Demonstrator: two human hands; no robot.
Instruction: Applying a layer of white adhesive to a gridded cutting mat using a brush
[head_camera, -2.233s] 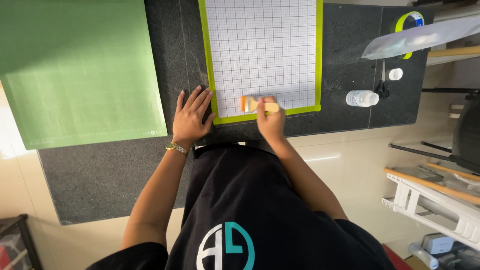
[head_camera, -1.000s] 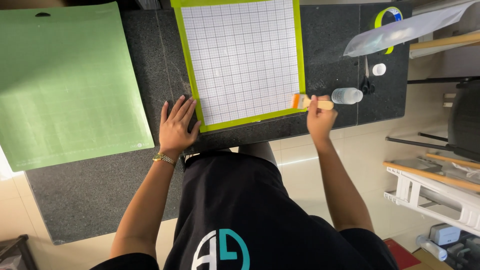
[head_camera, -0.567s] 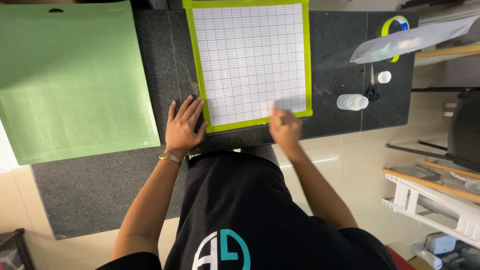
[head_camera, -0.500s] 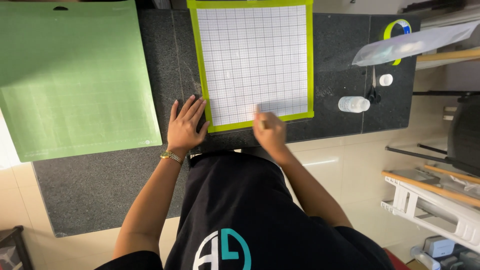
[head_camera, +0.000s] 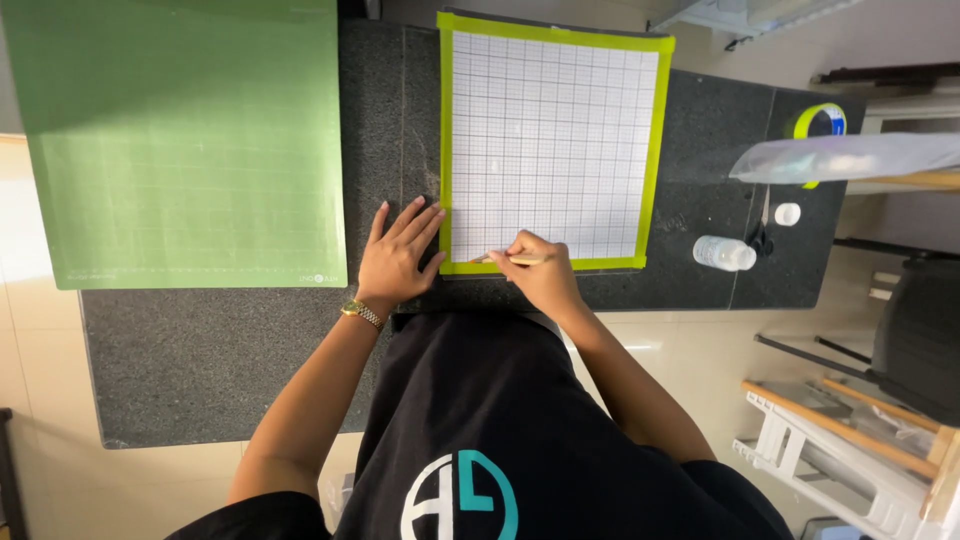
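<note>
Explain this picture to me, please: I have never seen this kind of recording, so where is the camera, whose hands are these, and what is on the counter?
The camera sits on a person's head and looks straight down, so the arms and black shirt are the wearer's own. There is no machine. The left hand lies flat on the dark stone counter, fingers touching the edge of a white gridded mat with a yellow-green border. The right hand grips a thin tan tool at that mat's near edge. A larger green mat lies further left. On the right stand a small clear bottle, a white cap and a tape roll.
</note>
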